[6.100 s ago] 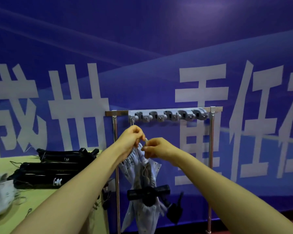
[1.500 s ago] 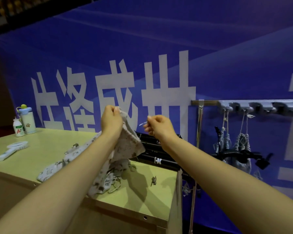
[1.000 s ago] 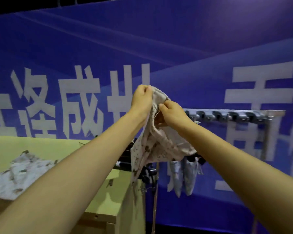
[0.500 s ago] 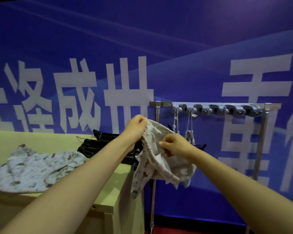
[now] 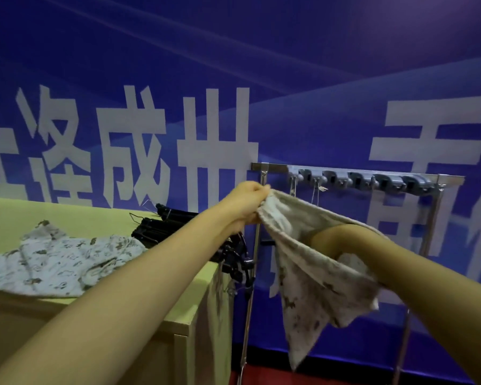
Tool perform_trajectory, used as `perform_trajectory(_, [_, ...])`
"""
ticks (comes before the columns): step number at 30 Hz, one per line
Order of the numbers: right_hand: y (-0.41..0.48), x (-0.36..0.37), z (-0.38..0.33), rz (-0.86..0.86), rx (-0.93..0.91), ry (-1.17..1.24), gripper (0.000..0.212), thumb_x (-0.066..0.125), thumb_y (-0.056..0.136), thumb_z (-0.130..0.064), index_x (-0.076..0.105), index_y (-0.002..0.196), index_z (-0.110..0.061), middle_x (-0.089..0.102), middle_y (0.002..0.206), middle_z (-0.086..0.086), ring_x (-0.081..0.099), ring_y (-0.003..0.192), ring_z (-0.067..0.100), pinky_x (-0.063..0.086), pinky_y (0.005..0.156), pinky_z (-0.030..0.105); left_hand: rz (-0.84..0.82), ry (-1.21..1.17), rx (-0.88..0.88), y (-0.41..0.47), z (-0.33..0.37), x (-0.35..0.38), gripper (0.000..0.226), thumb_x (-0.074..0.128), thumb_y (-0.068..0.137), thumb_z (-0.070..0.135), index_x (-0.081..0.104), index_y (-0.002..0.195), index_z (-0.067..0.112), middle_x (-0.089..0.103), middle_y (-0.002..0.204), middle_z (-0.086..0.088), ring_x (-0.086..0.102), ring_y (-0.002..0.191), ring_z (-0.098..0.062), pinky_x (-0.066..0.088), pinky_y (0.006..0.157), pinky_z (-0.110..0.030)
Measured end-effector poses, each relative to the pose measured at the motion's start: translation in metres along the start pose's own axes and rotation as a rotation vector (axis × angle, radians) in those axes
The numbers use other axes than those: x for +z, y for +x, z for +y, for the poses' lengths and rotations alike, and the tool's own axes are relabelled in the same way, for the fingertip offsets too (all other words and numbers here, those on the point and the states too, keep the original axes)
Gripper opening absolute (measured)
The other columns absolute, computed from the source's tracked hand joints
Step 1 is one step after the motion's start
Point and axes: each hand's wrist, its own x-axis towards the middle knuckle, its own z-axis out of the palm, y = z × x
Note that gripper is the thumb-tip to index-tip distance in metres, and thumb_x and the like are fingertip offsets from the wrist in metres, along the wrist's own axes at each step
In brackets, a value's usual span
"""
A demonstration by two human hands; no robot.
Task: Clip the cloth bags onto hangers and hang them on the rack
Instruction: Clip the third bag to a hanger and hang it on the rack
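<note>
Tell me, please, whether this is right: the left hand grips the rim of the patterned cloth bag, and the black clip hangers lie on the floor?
Not quite: the head view shows the black clip hangers lying on the green table, not the floor. The left hand does grip the rim of the patterned cloth bag.

Yellow-green table (image 5: 67,215) at left: 1 patterned cloth bag (image 5: 59,262) lying spread flat on top; pile of black hangers (image 5: 161,229) just beside it at far right corner, some overhanging right edge
</note>
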Motion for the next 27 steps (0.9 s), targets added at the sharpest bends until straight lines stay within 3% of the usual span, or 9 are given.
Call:
perform_trajectory(2, [-0.015, -0.003, -0.013, -0.028, -0.118, -0.014, 0.038, 0.049, 0.097, -0.026, 0.054, 0.132, -0.014, 0.056, 0.132, 0.002, 0.055, 0.12, 0.023, 0.045, 0.094, 0.03, 0.055, 0.034, -0.096, -0.004, -0.022, -0.025, 0.024, 0.042, 0.1, 0.022, 0.053, 0.081, 0.01, 0.055, 0.072, -0.003, 0.053, 0.06, -0.012, 0.051, 0.054, -0.021])
perform_trajectory(6, [0.009, 0.032, -0.054, 0.027, -0.245, 0.048, 0.027, 0.056, 0.092, -0.037, 0.064, 0.11, -0.018, 0.058, 0.093, -0.005, 0.054, 0.078, 0.011, 0.044, 0.068, 0.022, 0.15, 0.03, -0.225, -0.023, -0.07, -0.066, 0.025, 0.043, 0.099, 0.019, 0.05, 0.076, 0.012, 0.052, 0.07, -0.003, 0.05, 0.058, -0.014, 0.049, 0.046, -0.022])
perform_trajectory(9, [0.023, 0.058, -0.076, 0.07, -0.337, 0.021, 0.027, 0.061, 0.088, -0.033, 0.068, 0.104, -0.012, 0.063, 0.096, 0.002, 0.053, 0.085, 0.017, 0.047, 0.081, 0.032, 0.23, 0.051, -0.243, -0.032, -0.088, -0.094, 0.026, 0.041, 0.1, 0.019, 0.047, 0.075, 0.013, 0.049, 0.069, -0.003, 0.047, 0.056, -0.014, 0.045, 0.039, -0.018])
perform_trajectory(12, [0.039, 0.074, -0.095, 0.07, -0.424, 0.089, 0.018, 0.06, 0.084, -0.031, 0.071, 0.093, -0.021, 0.065, 0.093, -0.002, 0.057, 0.085, 0.016, 0.049, 0.077, 0.031, 0.294, 0.049, -0.238, -0.035, -0.095, -0.118, 0.026, 0.04, 0.1, 0.019, 0.047, 0.075, 0.012, 0.047, 0.068, -0.003, 0.046, 0.056, -0.014, 0.044, 0.038, -0.018])
perform_trajectory(15, [0.04, 0.076, -0.113, -0.03, -0.565, 0.116, 0.027, 0.055, 0.09, -0.034, 0.067, 0.113, -0.027, 0.066, 0.115, -0.007, 0.06, 0.103, 0.013, 0.049, 0.091, 0.03, 0.319, 0.052, -0.254, -0.034, -0.1, -0.134, 0.026, 0.04, 0.1, 0.019, 0.047, 0.077, 0.012, 0.048, 0.069, -0.004, 0.047, 0.057, -0.015, 0.045, 0.039, -0.018])
perform_trajectory(17, [0.041, 0.066, -0.124, -0.057, -0.617, 0.127, 0.03, 0.05, 0.095, -0.034, 0.063, 0.12, -0.022, 0.064, 0.116, -0.005, 0.059, 0.102, 0.012, 0.048, 0.092, 0.029, 0.309, 0.05, -0.303, -0.035, -0.108, -0.145, 0.026, 0.041, 0.1, 0.018, 0.048, 0.076, 0.012, 0.051, 0.069, -0.005, 0.05, 0.055, -0.015, 0.046, 0.041, -0.021])
perform_trajectory(22, [0.048, 0.021, -0.149, 0.019, -0.667, 0.69, 0.027, 0.048, 0.098, -0.026, 0.064, 0.105, -0.005, 0.069, 0.098, 0.009, 0.065, 0.083, 0.014, 0.054, 0.078, 0.025, 0.236, 0.071, -0.431, -0.039, -0.134, -0.17, 0.024, 0.043, 0.099, 0.019, 0.05, 0.079, 0.009, 0.056, 0.071, -0.009, 0.053, 0.06, -0.019, 0.05, 0.053, -0.027])
perform_trajectory(24, [0.064, 0.011, -0.159, 0.212, -0.607, 0.615, 0.024, 0.05, 0.098, -0.026, 0.063, 0.106, -0.007, 0.068, 0.098, 0.007, 0.064, 0.084, 0.015, 0.054, 0.08, 0.029, 0.266, 0.066, -0.448, -0.036, -0.141, -0.178, 0.023, 0.043, 0.099, 0.019, 0.052, 0.08, 0.009, 0.057, 0.07, -0.009, 0.051, 0.061, -0.019, 0.048, 0.059, -0.029])
perform_trajectory(27, [0.094, 0.013, -0.173, 0.33, -0.578, 0.179, 0.017, 0.052, 0.097, -0.025, 0.061, 0.094, -0.01, 0.061, 0.09, 0.004, 0.057, 0.081, 0.021, 0.048, 0.075, 0.033, 0.302, 0.033, -0.455, -0.03, -0.15, -0.189, 0.022, 0.045, 0.098, 0.018, 0.056, 0.082, 0.008, 0.057, 0.074, -0.011, 0.049, 0.065, -0.02, 0.044, 0.064, -0.03])
